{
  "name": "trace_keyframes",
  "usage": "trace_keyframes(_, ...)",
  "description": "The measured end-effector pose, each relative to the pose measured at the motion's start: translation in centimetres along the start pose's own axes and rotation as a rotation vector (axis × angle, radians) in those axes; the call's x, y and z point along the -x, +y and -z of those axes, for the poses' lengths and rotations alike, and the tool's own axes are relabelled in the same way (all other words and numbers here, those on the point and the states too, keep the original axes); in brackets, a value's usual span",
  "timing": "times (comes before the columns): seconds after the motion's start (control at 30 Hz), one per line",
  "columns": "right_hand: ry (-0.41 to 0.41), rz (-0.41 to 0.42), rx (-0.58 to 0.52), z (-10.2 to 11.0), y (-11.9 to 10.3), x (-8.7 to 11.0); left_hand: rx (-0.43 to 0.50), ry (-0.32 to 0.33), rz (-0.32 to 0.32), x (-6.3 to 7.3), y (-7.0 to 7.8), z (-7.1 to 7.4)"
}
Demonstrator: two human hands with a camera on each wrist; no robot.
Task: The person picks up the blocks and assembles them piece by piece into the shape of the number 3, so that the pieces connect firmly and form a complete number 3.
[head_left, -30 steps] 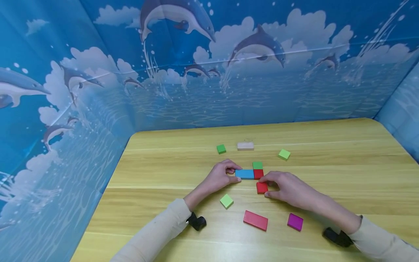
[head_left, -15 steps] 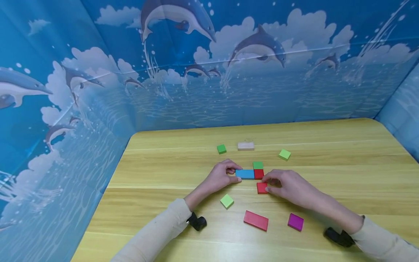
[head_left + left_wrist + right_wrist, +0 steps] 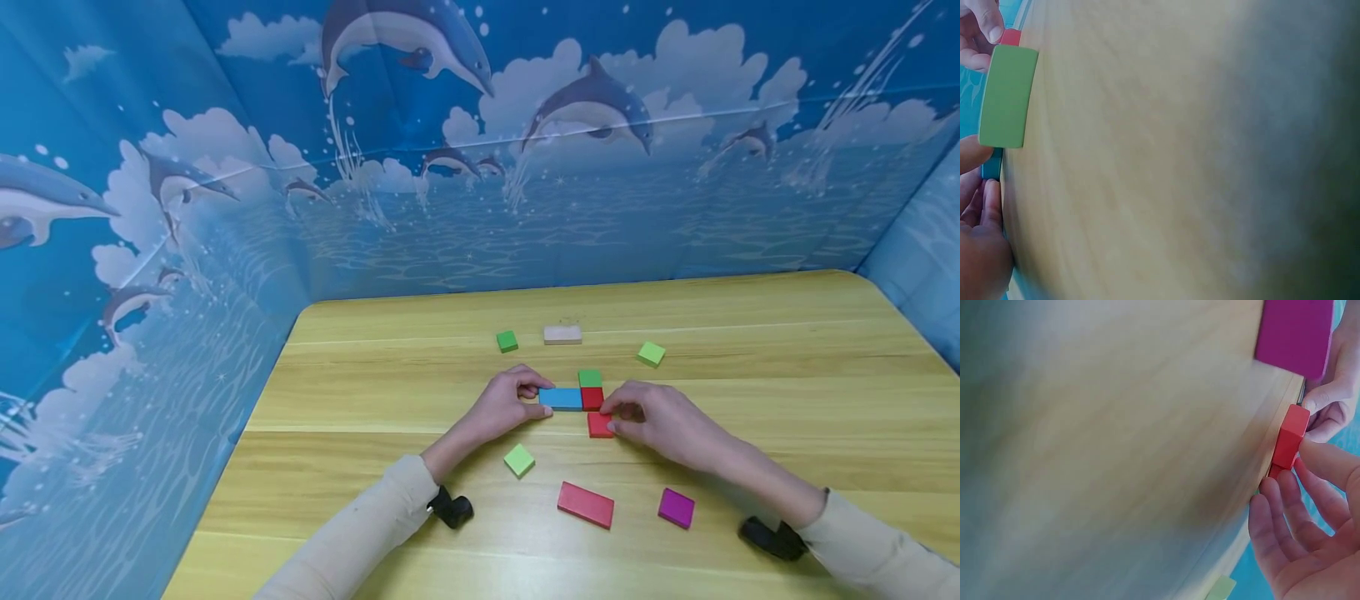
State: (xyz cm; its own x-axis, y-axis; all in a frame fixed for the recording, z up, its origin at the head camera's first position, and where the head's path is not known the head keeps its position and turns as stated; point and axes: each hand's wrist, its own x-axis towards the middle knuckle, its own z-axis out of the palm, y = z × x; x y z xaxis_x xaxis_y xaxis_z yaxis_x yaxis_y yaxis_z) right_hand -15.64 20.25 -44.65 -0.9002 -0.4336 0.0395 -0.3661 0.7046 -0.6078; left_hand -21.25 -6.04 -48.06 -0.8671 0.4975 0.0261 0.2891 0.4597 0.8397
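On the wooden table, my left hand (image 3: pixel 504 402) holds the left end of a blue rectangular block (image 3: pixel 561 400) between thumb and fingers. A red square block (image 3: pixel 592 399) sits flush against the blue one's right end, and a green square block (image 3: pixel 589 379) lies just behind it. Thumb and fingers of my right hand (image 3: pixel 663 423) pinch a second red block (image 3: pixel 598 426) by its right side, directly in front of the first red block. In the right wrist view, the thumb is at a corner of this red block (image 3: pixel 1291 436), while the other fingers extend beyond it.
Nearer me lie a lime block (image 3: pixel 519 461), a pinkish-red rectangular block (image 3: pixel 586 505) and a purple block (image 3: pixel 677 508). Farther back are a green block (image 3: pixel 507 341), a pale rectangular block (image 3: pixel 562 335) and another lime block (image 3: pixel 651 354). A dolphin-print curtain (image 3: pixel 480 225) borders the table.
The red block in my right hand has slid slightly away from me, narrowing the gap to the other red block. My right hand has shifted with it; the left hand stays put.
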Motion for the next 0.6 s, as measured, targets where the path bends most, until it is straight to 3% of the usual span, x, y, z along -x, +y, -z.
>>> trace_keyframes(0.6,-0.016,-0.029,-0.053,0.11,0.05,-0.56,0.005,-0.004,0.003,0.03,0.06,0.05)
